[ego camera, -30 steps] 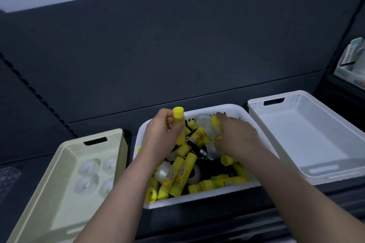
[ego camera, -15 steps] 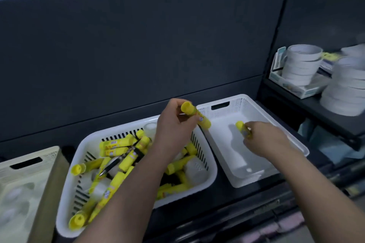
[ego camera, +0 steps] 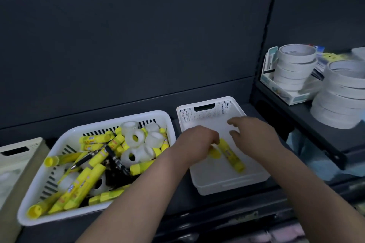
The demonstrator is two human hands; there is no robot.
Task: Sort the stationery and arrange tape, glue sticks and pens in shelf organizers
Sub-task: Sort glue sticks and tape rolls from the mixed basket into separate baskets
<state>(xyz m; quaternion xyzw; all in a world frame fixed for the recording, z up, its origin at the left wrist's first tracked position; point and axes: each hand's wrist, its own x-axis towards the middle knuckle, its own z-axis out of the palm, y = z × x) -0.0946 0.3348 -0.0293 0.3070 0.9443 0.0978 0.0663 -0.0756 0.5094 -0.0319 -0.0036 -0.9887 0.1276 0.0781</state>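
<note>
Step in hand: glue-stick sorting. Left hand was low in white perforated tray, fingers curled on yellow glue stick; second glue stick lay flat alongside. Right hand hovered empty, fingers spread. Next, probably: let go, return to mixed basket of smooth yellow tubes, translucent tape rolls, black pens.

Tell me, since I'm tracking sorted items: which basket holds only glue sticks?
The small white basket on the right; the big middle basket still mixes glue sticks, tape and pens.
</note>
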